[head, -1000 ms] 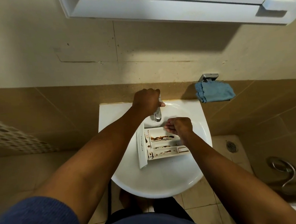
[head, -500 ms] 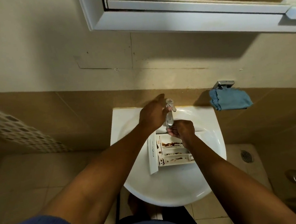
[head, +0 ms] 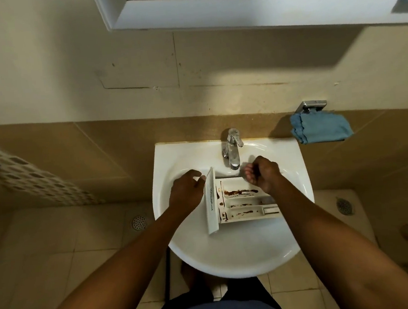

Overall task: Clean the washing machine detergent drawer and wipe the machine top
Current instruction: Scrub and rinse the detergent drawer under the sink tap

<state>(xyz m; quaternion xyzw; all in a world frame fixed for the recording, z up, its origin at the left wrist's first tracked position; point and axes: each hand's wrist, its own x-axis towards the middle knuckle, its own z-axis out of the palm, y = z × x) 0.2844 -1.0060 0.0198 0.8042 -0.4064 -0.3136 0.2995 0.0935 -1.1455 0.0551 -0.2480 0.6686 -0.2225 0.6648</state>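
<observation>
A white detergent drawer [head: 245, 201] lies in the white sink [head: 235, 258], its front panel to the left. Brown residue streaks its compartments. My left hand [head: 185, 193] holds the far end of the front panel between thumb and fingers. Just right of the tap's spout, my right hand [head: 264, 173] hovers over the drawer's rear right corner with its fingers curled. Whether it grips the rear wall is hidden. The chrome tap [head: 232, 149] stands at the back of the sink, above the drawer's rear edge. No running water is visible.
A blue cloth [head: 320, 128] hangs from a chrome holder [head: 313, 106] on the wall to the right of the sink. A white-framed mirror cabinet [head: 246, 5] juts out overhead. Floor drains [head: 139, 222] lie on both sides.
My left hand has let go of the tap handle and come down to the drawer's front panel. My right hand stays at the drawer's rear corner. The view has shifted.
</observation>
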